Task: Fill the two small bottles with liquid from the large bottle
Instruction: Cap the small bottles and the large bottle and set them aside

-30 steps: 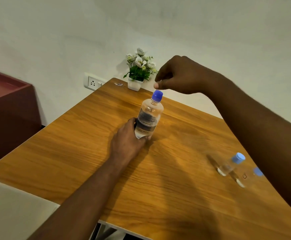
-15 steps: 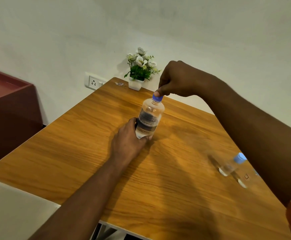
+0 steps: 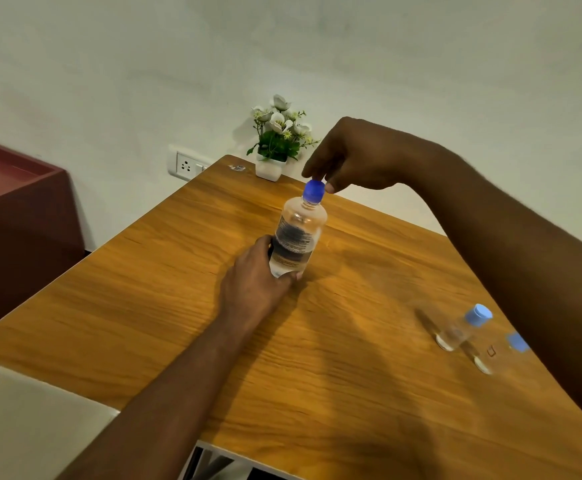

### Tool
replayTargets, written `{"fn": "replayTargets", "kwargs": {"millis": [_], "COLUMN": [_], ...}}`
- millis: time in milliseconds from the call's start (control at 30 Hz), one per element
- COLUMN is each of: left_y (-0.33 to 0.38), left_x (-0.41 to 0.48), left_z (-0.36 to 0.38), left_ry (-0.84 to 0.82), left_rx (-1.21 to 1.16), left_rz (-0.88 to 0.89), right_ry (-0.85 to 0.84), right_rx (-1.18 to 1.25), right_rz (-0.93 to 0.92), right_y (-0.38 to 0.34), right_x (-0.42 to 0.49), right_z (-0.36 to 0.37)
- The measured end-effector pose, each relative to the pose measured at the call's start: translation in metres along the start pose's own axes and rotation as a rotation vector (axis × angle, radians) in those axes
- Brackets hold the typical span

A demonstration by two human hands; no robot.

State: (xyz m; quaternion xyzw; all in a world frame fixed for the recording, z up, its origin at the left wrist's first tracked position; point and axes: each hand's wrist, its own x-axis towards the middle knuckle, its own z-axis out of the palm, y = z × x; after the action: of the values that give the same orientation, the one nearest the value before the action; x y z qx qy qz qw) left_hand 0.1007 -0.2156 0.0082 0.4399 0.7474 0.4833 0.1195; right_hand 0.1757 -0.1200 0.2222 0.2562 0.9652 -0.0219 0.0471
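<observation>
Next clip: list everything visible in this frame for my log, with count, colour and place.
large bottle: one, clear, dark label, mid-table.
cap: one, blue, on the large bottle.
small bottles: two, clear, blue caps, side by side at the table's right.
table: one, orange-brown wood, lower frame.
flower pot: one, white, white flowers, table's far corner.
socket: one, white, on the wall left of the pot.
cabinet: one, dark red, far left.
white surface: one, bottom left; unclear what it is.
left hand: one, grip round the large bottle's lower part.
right hand: one, pinching the cap.
</observation>
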Motion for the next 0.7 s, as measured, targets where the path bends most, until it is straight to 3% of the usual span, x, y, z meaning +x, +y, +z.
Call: {"fn": "replayTargets", "kwargs": {"millis": [300, 567, 700], "left_y": [0.000, 0.000, 0.000], "left_x": [0.000, 0.000, 0.001], "left_z": [0.000, 0.001, 0.000], "left_ry": [-0.005, -0.004, -0.004], "left_rx": [0.009, 0.016, 0.016], "left_rz": [0.006, -0.008, -0.001], "right_ry": [0.042, 0.085, 0.037], "right_rx": [-0.063, -0.293, -0.204], "right_rz": [0.021, 0.070, 0.141], "right_y": [0.000, -0.011, -0.013], "right_x": [0.007, 0.012, 0.014], "right_z": [0.007, 0.011, 0.013]}}
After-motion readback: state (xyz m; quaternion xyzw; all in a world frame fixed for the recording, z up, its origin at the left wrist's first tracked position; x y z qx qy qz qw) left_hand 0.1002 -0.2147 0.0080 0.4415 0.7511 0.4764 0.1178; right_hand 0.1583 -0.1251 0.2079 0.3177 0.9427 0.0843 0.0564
